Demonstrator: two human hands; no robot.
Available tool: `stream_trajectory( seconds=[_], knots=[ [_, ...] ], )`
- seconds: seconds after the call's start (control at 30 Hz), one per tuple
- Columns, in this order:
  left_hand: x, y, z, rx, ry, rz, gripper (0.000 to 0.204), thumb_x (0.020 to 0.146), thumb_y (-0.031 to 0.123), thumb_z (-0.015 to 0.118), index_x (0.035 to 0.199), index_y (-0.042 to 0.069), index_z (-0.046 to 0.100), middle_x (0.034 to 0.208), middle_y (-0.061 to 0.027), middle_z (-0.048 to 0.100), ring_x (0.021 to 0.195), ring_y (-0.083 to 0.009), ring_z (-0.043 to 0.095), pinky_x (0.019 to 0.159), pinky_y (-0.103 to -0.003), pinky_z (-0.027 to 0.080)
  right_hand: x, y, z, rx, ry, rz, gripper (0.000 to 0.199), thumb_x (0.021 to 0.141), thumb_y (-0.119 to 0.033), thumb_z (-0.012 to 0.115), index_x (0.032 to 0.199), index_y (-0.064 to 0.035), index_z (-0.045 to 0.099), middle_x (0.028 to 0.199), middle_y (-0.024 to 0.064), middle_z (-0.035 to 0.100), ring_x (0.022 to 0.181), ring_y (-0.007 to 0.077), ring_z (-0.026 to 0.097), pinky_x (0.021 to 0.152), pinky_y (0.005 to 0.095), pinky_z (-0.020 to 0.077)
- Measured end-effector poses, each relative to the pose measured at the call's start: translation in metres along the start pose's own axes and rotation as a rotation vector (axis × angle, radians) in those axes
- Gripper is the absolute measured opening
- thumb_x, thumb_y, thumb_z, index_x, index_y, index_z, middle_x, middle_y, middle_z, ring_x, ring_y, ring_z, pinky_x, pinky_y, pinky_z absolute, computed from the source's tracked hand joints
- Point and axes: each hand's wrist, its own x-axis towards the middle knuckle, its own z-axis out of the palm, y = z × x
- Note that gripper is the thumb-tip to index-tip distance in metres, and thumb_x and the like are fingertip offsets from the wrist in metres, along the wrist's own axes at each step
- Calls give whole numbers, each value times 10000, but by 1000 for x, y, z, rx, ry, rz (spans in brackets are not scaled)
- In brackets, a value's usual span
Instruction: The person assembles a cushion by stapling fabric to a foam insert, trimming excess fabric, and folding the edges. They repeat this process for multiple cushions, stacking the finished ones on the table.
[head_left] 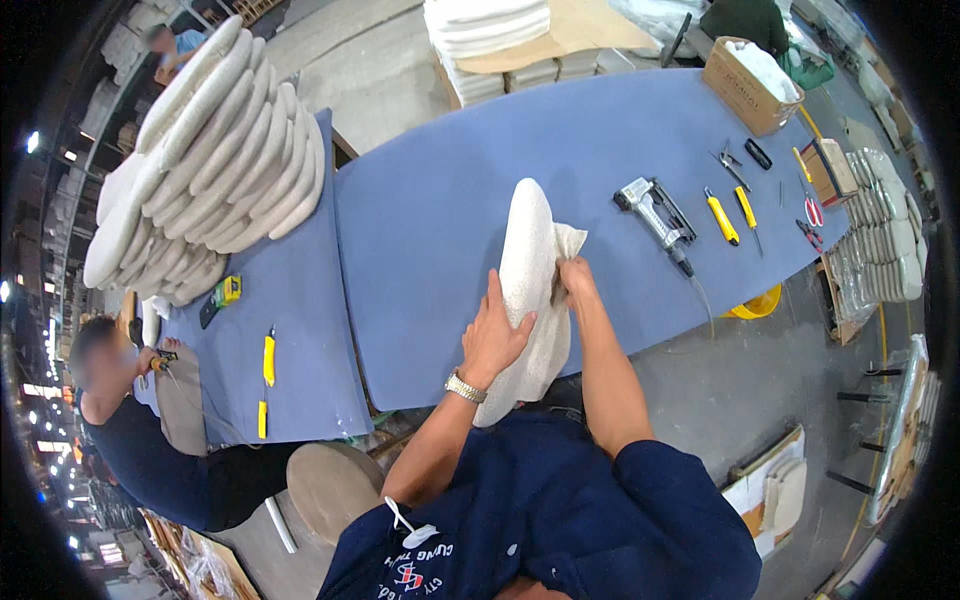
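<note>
A padded cushion, long and rounded with cream fabric, is tilted up in front of me at the near edge of the blue-topped table. My left hand holds its left side, thumb spread over the fabric and fingers along the edge. On the other side, my right hand is closed on a loose flap of the cover fabric, which sticks out past the fingers. The right fingertips are partly hidden. A pneumatic staple gun with a hose lies on the table to the right.
Yellow-handled tools, pliers and a cardboard box are at the table's right. Stacked cushions, a tape measure and a yellow-handled tool occupy the left table. A co-worker handles a tool there.
</note>
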Motion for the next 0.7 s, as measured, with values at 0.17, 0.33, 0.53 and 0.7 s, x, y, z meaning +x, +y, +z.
stream_trajectory(
  seconds=[0.17,0.33,0.53,0.7],
  knots=[
    [0,-3,2,-47,-29,14,995,908,371,714,1602,-52,141,1453,-348,504,1216,-500,605,970,-532,522,19,4,39,-425,419,-72,760,971,-563,554,1175,162,660,1177,345,687,1146,480,657,983,527,502],
    [38,-5,2,-126,-84,15,986,908,354,721,1591,-71,151,1424,-368,521,1263,-506,574,1017,-520,502,28,13,36,-539,480,-79,764,1016,-581,472,931,140,712,999,368,698,1018,523,669,906,561,493],
    [196,14,5,-187,-56,68,933,932,368,694,1558,-112,198,1354,-402,556,1227,-502,602,1031,-493,498,32,22,43,-592,471,-132,789,1019,-587,463,835,149,676,895,380,679,899,539,677,810,586,493],
    [160,10,14,-303,-60,5,969,921,316,694,1583,-99,122,1344,-400,563,1233,-488,607,1030,-481,497,36,21,39,-564,464,-95,800,1014,-588,464,801,154,672,877,387,675,894,541,674,802,585,486]
  ],
)
